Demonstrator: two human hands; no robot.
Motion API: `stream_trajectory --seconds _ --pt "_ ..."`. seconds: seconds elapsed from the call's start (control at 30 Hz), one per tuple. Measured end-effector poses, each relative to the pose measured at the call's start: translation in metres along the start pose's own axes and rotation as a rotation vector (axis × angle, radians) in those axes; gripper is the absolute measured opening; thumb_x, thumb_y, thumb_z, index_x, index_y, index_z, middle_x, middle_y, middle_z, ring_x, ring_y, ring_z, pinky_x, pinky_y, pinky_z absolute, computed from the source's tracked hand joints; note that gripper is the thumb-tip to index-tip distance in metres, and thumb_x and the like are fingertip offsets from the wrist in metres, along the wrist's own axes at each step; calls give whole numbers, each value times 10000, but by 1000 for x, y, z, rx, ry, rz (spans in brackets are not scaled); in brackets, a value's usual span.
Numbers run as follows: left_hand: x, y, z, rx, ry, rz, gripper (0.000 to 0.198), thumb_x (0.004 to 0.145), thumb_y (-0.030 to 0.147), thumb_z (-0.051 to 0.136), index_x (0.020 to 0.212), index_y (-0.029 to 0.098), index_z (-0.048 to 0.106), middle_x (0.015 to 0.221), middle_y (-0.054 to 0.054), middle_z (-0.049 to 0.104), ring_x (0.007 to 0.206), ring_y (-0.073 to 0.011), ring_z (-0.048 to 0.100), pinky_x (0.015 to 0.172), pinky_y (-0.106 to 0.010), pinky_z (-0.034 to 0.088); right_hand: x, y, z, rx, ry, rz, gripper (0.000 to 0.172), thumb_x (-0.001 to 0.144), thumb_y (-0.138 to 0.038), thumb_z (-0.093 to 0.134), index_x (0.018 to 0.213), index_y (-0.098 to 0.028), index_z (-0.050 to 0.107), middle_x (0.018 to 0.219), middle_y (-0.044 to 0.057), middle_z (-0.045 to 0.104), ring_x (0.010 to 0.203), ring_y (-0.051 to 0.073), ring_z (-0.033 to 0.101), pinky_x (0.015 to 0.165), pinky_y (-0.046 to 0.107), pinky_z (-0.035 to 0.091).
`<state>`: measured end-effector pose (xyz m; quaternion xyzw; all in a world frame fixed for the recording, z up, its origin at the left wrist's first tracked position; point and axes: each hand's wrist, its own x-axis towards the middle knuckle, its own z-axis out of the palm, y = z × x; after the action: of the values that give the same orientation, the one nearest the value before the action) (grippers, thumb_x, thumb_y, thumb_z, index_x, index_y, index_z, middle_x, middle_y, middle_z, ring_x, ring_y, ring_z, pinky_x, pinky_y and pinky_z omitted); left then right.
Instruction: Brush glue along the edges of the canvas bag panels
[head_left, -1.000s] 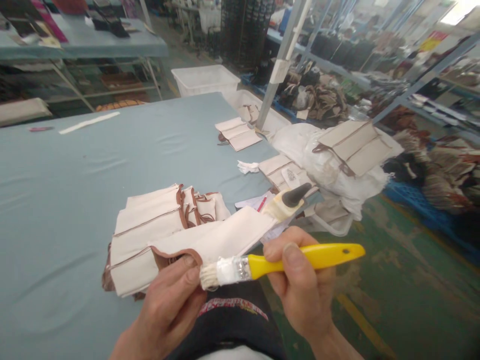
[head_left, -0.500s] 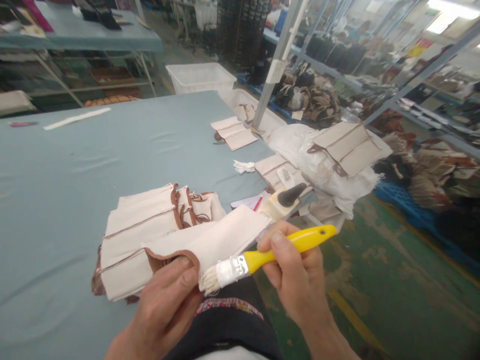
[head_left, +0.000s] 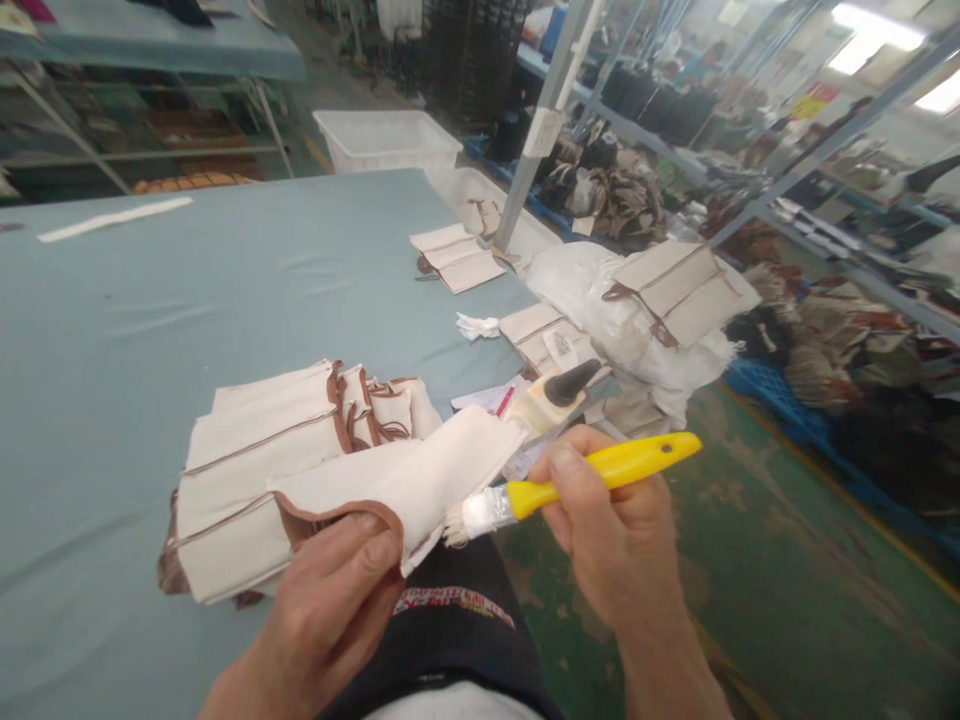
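Note:
My right hand (head_left: 611,540) grips a yellow-handled brush (head_left: 600,472) with pale bristles that touch the edge of a cream cloth piece (head_left: 397,480) trimmed in brown. My left hand (head_left: 330,600) pinches that piece at its brown-edged corner, just over the front edge of the blue-grey table (head_left: 150,300). Under and behind the piece lies a stack of similar cream, brown-trimmed pieces (head_left: 262,450). A bottle with a dark nozzle (head_left: 555,395) lies just beyond the brush.
More cream pieces (head_left: 457,258) lie at the table's far right beside a metal post (head_left: 536,130). White bags topped by a cream piece (head_left: 675,290) sit to the right. A white tub (head_left: 386,145) stands behind the table. Shelving lines the right side.
The brush has slid right along the cloth edge, its bristles now further from my left thumb. The view has shifted slightly, so everything sits a little lower-left.

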<state>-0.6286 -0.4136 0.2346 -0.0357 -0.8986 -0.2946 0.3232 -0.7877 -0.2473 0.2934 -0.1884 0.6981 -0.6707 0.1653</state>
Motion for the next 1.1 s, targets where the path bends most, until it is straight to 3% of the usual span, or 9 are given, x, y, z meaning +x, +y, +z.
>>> stream_trajectory --seconds 0.17,0.37,0.6,0.73,0.8,0.87,0.97,1.1 --pt "-11 -8 8 34 31 61 427 930 -11 512 1283 209 607 893 -79 737 849 -221 711 754 -290 584 -14 -17 17 37 -145 40 361 1020 -447 627 754 -214 697 481 -83 346 380 85 301 361 222 175" --pt "0 -3 0 -7 42 -22 295 907 -34 514 1006 235 586 784 -25 665 675 -175 644 620 -241 520 -4 -14 28 142 -80 100 372 977 -470 631 717 -204 640 443 -104 326 380 68 236 368 198 196" --pt "10 2 -7 -39 77 -98 301 884 -64 517 879 235 558 705 18 605 592 -134 597 574 -215 464 18 28 13 71 25 94 373 936 -477 639 696 -193 607 460 -107 323 373 66 294 367 180 199" --pt "11 2 -7 -95 130 -116 274 879 -24 552 857 241 618 651 33 605 544 -137 587 547 -221 456 21 28 7 27 19 89 373 950 -467 635 702 -189 620 447 -106 328 368 66 296 367 179 207" --pt "12 1 -7 -178 108 -252 257 906 33 562 758 231 631 603 45 596 494 -120 557 511 -209 435 18 20 6 21 30 42 369 964 -454 642 709 -188 634 439 -100 348 366 70 312 367 180 220" --pt "13 -2 -9 -283 47 -491 262 964 143 581 741 211 701 620 31 651 521 -126 591 508 -203 449 14 9 7 42 46 4 366 974 -443 656 711 -190 648 438 -97 354 364 71 310 364 181 222" --pt "14 -11 -13 -481 -16 -804 261 1014 361 643 972 186 832 777 -15 755 674 -173 661 593 -225 523 9 -5 9 127 39 -13 390 992 -455 674 705 -191 666 459 -85 383 370 65 301 370 183 229" --pt "22 -18 -21 -759 -63 -974 370 975 513 725 1134 196 831 818 -27 755 688 -162 623 585 -212 492 10 -12 13 197 -62 -224 347 1016 -466 698 776 -216 724 478 -64 477 380 83 375 388 199 295"
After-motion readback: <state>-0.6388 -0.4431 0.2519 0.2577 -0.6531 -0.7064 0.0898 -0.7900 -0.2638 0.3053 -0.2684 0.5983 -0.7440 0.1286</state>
